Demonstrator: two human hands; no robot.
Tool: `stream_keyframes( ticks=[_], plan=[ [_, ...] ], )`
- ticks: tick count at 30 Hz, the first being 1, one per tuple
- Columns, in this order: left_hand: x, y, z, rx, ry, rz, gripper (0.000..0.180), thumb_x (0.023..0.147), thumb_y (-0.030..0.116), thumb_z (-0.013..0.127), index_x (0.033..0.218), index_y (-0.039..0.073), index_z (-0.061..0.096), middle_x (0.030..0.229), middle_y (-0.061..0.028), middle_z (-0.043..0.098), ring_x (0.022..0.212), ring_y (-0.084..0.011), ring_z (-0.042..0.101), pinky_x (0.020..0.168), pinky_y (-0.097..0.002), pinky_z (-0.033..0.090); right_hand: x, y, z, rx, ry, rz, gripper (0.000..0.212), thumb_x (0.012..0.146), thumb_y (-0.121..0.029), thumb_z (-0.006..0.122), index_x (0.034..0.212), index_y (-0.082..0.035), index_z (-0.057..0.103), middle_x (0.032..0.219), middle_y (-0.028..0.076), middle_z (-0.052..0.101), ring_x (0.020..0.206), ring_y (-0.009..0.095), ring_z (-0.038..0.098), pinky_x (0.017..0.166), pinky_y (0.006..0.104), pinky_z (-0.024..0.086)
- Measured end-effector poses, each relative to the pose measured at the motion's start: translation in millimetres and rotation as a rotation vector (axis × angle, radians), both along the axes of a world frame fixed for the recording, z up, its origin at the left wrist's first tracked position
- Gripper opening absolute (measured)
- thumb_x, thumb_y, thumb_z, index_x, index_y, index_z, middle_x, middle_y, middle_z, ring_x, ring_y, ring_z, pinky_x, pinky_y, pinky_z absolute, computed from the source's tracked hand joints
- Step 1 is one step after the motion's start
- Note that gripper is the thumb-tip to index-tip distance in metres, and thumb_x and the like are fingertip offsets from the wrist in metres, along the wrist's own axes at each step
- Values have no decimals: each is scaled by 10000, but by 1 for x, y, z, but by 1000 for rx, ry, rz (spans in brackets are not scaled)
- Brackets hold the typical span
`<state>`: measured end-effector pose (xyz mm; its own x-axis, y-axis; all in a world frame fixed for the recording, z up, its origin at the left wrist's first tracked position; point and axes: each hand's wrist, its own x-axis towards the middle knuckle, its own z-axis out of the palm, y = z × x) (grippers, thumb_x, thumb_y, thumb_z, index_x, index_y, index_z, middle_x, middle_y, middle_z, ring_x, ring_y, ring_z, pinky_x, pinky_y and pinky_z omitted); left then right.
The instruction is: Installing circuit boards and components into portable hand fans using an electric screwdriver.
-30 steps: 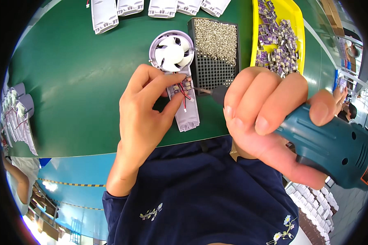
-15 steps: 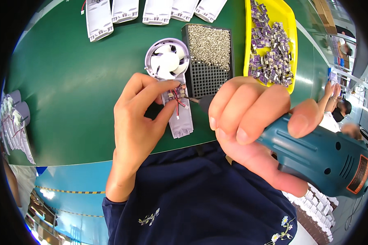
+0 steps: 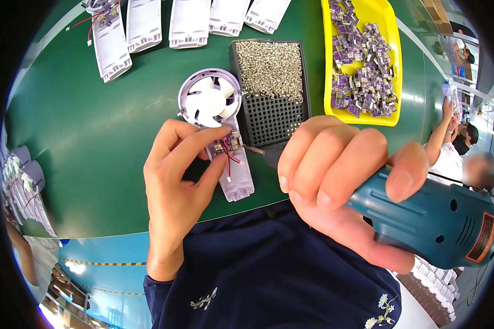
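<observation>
One view, head | left hand's [image 3: 173, 167] thumb and forefinger clamped purple circuit board [image 3: 234, 141] on lilac fan housing [image 3: 236, 186], near centre | right hand's [image 3: 340, 181] fingers wrapped teal electric screwdriver [image 3: 422, 216], bit [image 3: 253, 149] at board's three o'clock | screw tray [image 3: 266, 118] sat at one o'clock, yellow bin [image 3: 373, 13] at two

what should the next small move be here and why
Probably the right hand should settle the electric screwdriver's bit on the purple circuit board's right edge: the tip sits at that edge, and the left hand has thumb and finger on the board, over the lilac fan housing. Whether the tip carries a screw is too small to tell.
</observation>
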<state>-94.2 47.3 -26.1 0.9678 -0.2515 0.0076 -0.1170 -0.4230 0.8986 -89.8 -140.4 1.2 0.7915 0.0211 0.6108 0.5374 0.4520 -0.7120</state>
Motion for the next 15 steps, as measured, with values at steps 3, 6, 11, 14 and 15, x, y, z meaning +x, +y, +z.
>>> stream_keyframes(
  ticks=[3, 6, 11, 14, 15],
  plan=[
    [0, 0, 1, 18, 6, 4, 392, 661, -96, 790, 1026, 41, 747, 853, -43, 546, 732, -155, 554, 647, -291, 473, 0, -2, -1, 13, 20, 13, 679, 867, -669, 668, 1248, -154, 442, 849, 83, 581, 539, 190, 521, 509, 332, 481],
    [3, -4, 3, 6, 4, -6, 389, 657, -100, 786, 1019, 39, 747, 858, -44, 549, 735, -152, 559, 647, -289, 473, 0, -10, 2, 53, 18, 40, 699, 831, -619, 736, 1232, -123, 451, 878, 108, 576, 592, 189, 519, 538, 330, 472],
    [1, 1, 3, 27, 2, -5, 390, 651, -102, 782, 1013, 38, 742, 864, -45, 550, 735, -152, 566, 650, -290, 474, -2, -7, -1, 144, 19, 60, 721, 788, -558, 817, 1211, -90, 468, 896, 131, 573, 638, 188, 513, 561, 329, 454],
    [1, -3, -1, -10, 28, 3, 396, 651, -101, 780, 1018, 40, 738, 868, -45, 551, 733, -150, 564, 653, -290, 475, -3, -12, 0, 120, 33, 73, 713, 795, -559, 813, 1212, -94, 469, 893, 130, 574, 644, 191, 514, 565, 331, 453],
    [1, -1, -2, -1, 19, 2, 401, 650, -101, 778, 1022, 42, 738, 868, -46, 551, 733, -146, 562, 652, -287, 475, -2, -11, -3, 79, 30, 54, 712, 834, -618, 734, 1254, -117, 454, 887, 107, 577, 608, 189, 524, 550, 330, 474]
  ],
)
